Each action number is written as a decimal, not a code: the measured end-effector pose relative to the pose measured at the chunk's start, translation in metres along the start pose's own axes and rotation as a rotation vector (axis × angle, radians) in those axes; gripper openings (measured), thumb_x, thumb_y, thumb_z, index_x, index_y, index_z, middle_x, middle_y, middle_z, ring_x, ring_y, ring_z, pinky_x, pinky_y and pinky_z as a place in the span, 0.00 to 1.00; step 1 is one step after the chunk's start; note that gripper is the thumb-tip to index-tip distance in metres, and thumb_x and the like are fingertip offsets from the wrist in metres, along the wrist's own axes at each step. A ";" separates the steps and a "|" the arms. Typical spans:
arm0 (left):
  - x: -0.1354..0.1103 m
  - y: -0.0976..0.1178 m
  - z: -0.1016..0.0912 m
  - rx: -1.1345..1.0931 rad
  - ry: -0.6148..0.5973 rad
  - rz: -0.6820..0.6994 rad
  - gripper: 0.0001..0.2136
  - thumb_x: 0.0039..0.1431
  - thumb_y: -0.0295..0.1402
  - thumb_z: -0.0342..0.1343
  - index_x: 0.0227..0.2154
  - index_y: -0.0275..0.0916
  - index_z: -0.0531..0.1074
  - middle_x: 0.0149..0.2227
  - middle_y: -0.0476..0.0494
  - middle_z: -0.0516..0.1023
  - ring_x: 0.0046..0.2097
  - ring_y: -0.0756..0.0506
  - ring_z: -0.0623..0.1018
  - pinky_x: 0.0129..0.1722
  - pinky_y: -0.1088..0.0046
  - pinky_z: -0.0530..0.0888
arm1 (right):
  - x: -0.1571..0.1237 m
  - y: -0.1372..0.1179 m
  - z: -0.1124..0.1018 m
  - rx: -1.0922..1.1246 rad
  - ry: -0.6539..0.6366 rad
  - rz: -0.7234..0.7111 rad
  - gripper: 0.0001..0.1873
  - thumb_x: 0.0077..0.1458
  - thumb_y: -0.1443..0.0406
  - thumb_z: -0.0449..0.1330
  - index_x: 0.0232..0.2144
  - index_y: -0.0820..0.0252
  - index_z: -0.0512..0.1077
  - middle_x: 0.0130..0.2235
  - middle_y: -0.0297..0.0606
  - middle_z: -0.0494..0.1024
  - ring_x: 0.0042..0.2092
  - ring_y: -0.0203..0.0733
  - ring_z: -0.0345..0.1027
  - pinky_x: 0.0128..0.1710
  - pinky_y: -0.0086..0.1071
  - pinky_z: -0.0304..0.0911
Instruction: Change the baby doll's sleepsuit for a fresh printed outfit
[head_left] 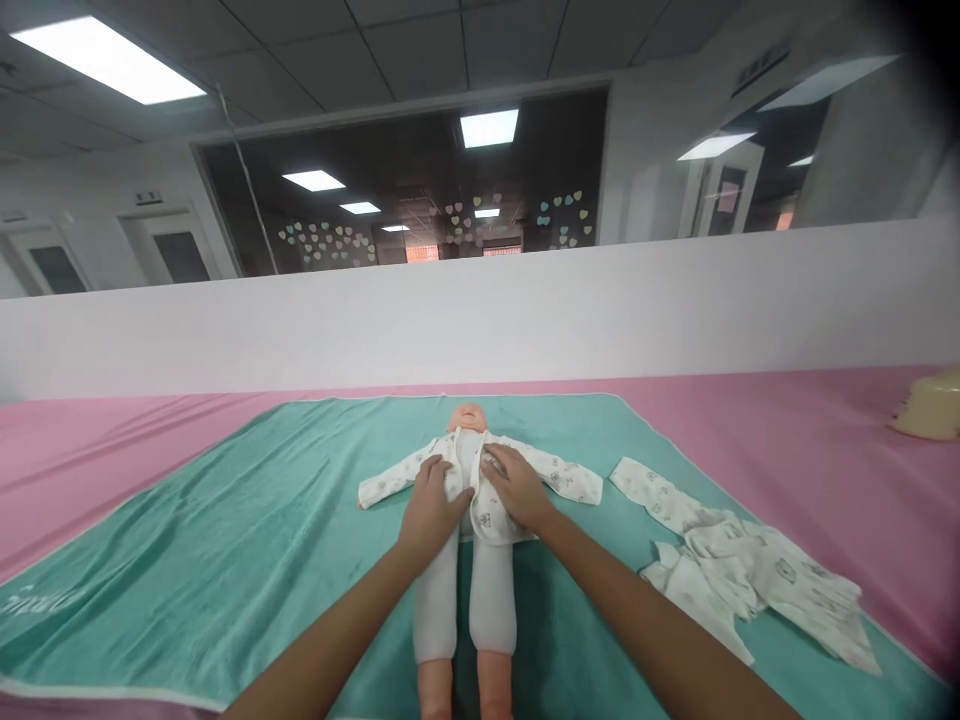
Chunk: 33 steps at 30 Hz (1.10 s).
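Observation:
A baby doll (pixel 468 416) lies on its back with its head away from me, arms stretched out to the sides. Its body and legs are white, and the lower legs skin-toned. It wears a white printed baby shirt (pixel 574 480), both sleeves on and the front parted down the middle. My left hand (pixel 435 508) is on the left front panel, its thumb reaching to the parting. On the right front panel, my right hand (pixel 517 485) has its fingers bent at the edge. Both hands appear closed on the cloth; the fingertips are partly hidden.
Beneath the doll spreads a green towel (pixel 247 540) over a pink surface (pixel 810 430). A crumpled printed white baby garment (pixel 750 560) lies at right. A pale yellow basin-like object (pixel 930 405) stands at the far right edge. A low white wall (pixel 480 330) closes off the back.

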<state>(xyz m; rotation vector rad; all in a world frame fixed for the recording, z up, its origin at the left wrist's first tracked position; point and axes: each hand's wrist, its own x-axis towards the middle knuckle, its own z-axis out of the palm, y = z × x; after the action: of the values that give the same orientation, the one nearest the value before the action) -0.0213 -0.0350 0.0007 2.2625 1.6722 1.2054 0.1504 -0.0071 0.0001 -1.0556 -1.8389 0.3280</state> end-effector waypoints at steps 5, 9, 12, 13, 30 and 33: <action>0.001 0.002 0.001 -0.022 0.038 0.030 0.04 0.57 0.33 0.45 0.34 0.40 0.63 0.49 0.42 0.64 0.53 0.43 0.64 0.51 0.60 0.64 | 0.015 0.003 0.016 -0.044 -0.146 -0.004 0.24 0.56 0.56 0.48 0.52 0.59 0.63 0.57 0.42 0.62 0.59 0.44 0.52 0.58 0.42 0.46; -0.003 0.008 -0.004 -0.072 0.028 0.110 0.07 0.60 0.31 0.41 0.32 0.40 0.63 0.48 0.43 0.67 0.52 0.44 0.66 0.51 0.60 0.64 | 0.039 -0.003 0.018 -0.178 -0.033 0.169 0.21 0.56 0.53 0.46 0.39 0.61 0.71 0.46 0.45 0.72 0.50 0.44 0.62 0.49 0.36 0.55; -0.007 0.012 -0.008 -0.116 -0.044 0.149 0.07 0.60 0.32 0.42 0.32 0.41 0.64 0.48 0.44 0.68 0.51 0.45 0.67 0.50 0.62 0.65 | 0.057 -0.005 0.017 -0.342 -0.067 0.365 0.22 0.51 0.49 0.51 0.30 0.62 0.71 0.36 0.46 0.74 0.39 0.44 0.67 0.36 0.32 0.58; -0.008 0.011 -0.010 -0.137 -0.063 0.154 0.07 0.60 0.32 0.42 0.31 0.41 0.65 0.48 0.44 0.68 0.51 0.46 0.67 0.51 0.63 0.65 | 0.062 -0.005 0.017 -0.370 -0.108 0.390 0.19 0.49 0.51 0.53 0.27 0.62 0.70 0.33 0.45 0.74 0.36 0.44 0.67 0.33 0.31 0.56; -0.010 -0.050 -0.003 -0.491 0.014 -0.294 0.19 0.58 0.44 0.44 0.44 0.36 0.66 0.46 0.38 0.71 0.48 0.41 0.70 0.48 0.62 0.66 | 0.055 -0.022 0.029 -0.189 -0.099 0.130 0.14 0.55 0.62 0.46 0.25 0.58 0.67 0.29 0.34 0.72 0.32 0.36 0.63 0.32 0.28 0.55; -0.010 -0.054 -0.006 -0.538 -0.035 -0.392 0.19 0.56 0.46 0.46 0.40 0.36 0.69 0.43 0.38 0.73 0.47 0.39 0.71 0.49 0.60 0.65 | 0.025 -0.009 0.004 -0.069 0.004 0.045 0.14 0.57 0.59 0.46 0.34 0.56 0.69 0.42 0.35 0.73 0.44 0.38 0.64 0.43 0.30 0.57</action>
<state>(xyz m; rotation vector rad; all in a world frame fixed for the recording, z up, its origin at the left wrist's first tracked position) -0.0675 -0.0242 -0.0268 1.5495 1.4551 1.3038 0.1382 0.0078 0.0191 -1.1452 -1.8365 0.2905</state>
